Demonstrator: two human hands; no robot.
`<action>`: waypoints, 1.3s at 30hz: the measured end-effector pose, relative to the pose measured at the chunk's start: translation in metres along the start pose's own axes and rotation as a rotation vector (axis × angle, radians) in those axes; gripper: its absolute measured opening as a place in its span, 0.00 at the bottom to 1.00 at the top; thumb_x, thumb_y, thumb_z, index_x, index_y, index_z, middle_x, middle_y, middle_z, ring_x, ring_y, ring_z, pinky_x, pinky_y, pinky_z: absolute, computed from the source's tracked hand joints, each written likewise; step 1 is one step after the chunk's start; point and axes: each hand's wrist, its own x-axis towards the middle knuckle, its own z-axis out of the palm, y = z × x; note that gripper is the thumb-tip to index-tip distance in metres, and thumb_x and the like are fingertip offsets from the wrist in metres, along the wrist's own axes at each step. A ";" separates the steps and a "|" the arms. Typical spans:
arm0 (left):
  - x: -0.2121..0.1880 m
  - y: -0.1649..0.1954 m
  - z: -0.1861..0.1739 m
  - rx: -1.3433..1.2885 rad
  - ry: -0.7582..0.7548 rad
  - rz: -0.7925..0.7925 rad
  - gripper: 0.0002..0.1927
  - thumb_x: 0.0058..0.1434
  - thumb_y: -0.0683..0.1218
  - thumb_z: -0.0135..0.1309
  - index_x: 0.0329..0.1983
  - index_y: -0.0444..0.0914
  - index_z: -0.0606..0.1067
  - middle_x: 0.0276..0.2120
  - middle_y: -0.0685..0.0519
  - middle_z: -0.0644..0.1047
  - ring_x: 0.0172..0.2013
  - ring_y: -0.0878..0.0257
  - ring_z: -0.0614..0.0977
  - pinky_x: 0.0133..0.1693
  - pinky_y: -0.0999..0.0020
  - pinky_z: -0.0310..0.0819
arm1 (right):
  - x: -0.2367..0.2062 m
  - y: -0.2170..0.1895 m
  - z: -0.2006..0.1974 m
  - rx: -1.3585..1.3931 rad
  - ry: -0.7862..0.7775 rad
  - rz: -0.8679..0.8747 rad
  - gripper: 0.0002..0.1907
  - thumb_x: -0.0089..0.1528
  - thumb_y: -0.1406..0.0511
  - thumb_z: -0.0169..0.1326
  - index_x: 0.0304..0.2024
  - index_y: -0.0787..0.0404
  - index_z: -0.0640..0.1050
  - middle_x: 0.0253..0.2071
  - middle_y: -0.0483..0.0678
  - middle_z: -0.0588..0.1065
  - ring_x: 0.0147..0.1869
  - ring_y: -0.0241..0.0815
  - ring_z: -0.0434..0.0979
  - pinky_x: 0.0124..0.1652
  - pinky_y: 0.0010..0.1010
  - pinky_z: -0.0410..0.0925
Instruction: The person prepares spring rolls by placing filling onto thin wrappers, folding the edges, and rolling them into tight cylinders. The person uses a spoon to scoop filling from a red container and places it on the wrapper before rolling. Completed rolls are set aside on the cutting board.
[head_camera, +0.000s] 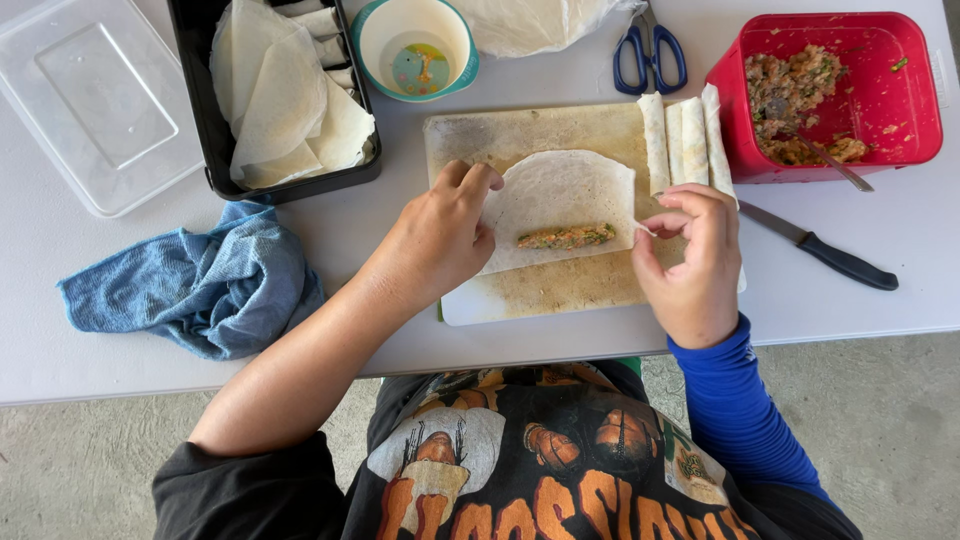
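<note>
Wrapper (560, 190) lies flat on the cutting board (530, 290) with a strip of filling (566, 237) near its lower edge, placed for rolling. The left hand (440, 235) pinches the wrapper's left edge; the right hand (690, 255) seems to nip its right corner. Three finished rolls (685, 140) wait alongside, beside the red tub (900, 140) of filling.

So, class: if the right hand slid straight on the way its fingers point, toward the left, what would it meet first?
The right hand pinches the wrapper's right edge, fingers pointing left. Going straight on, it would probably meet the strip of filling first, then the left hand, though height above the wrapper is unclear.
</note>
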 end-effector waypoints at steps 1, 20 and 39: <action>-0.001 0.001 0.000 0.002 0.006 -0.001 0.23 0.54 0.35 0.54 0.54 0.33 0.70 0.46 0.38 0.74 0.37 0.44 0.82 0.40 0.56 0.79 | -0.002 -0.002 0.002 -0.038 0.000 -0.049 0.23 0.61 0.80 0.60 0.55 0.66 0.67 0.58 0.58 0.69 0.48 0.44 0.80 0.48 0.33 0.74; -0.005 -0.001 -0.001 0.092 -0.013 -0.007 0.25 0.54 0.43 0.58 0.55 0.32 0.70 0.43 0.36 0.76 0.36 0.42 0.83 0.39 0.53 0.79 | 0.028 0.010 0.001 -0.032 -0.305 -0.334 0.19 0.56 0.65 0.69 0.50 0.56 0.82 0.56 0.49 0.72 0.55 0.44 0.73 0.58 0.36 0.68; 0.000 -0.001 -0.004 0.100 -0.056 -0.026 0.28 0.52 0.45 0.63 0.54 0.30 0.69 0.42 0.36 0.77 0.38 0.42 0.83 0.40 0.54 0.79 | 0.044 0.007 0.009 -0.089 -0.402 -0.269 0.23 0.50 0.53 0.71 0.47 0.49 0.86 0.50 0.40 0.71 0.42 0.35 0.69 0.56 0.37 0.55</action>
